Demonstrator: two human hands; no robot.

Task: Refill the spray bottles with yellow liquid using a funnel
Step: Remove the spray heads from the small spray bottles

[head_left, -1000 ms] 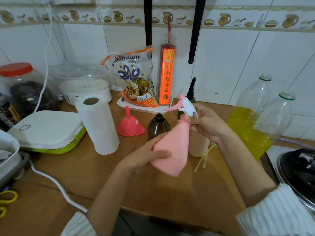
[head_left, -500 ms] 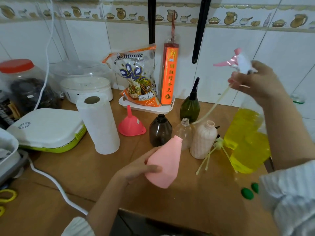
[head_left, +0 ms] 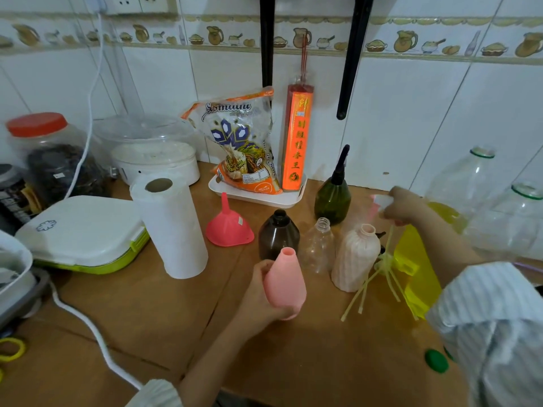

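Left hand (head_left: 258,292): our grip curls round the pink spray bottle (head_left: 284,284), thumb side on its left flank. Bottle pale pink, cone-shaped, wide at base, narrow neck open, no cap; tilted slightly, held just above the tabletop (head_left: 152,327) near its front-middle.

Right hand (head_left: 404,207): grip pinches the spray head (head_left: 379,201), white and pink, blurred; a pale yellow dip tube (head_left: 390,239) hangs from it. Held over the right side of the tabletop.

Just behind the pink bottle, in a row: brown bottle (head_left: 278,235), clear small bottle (head_left: 320,245), ribbed cream bottle (head_left: 355,258), all uncapped. More loose yellowish tubes (head_left: 364,289) lie beside the ribbed one. Dark green bottle (head_left: 332,198) with black pump farther back.

Pink funnel (head_left: 228,227) sits mouth-down left of the brown bottle, spout up.

Large clear jugs (head_left: 467,195) at right edge hold yellow liquid (head_left: 411,268). Green caps (head_left: 437,360) lie near the front right edge.

Paper roll (head_left: 170,227) stands left of the funnel.
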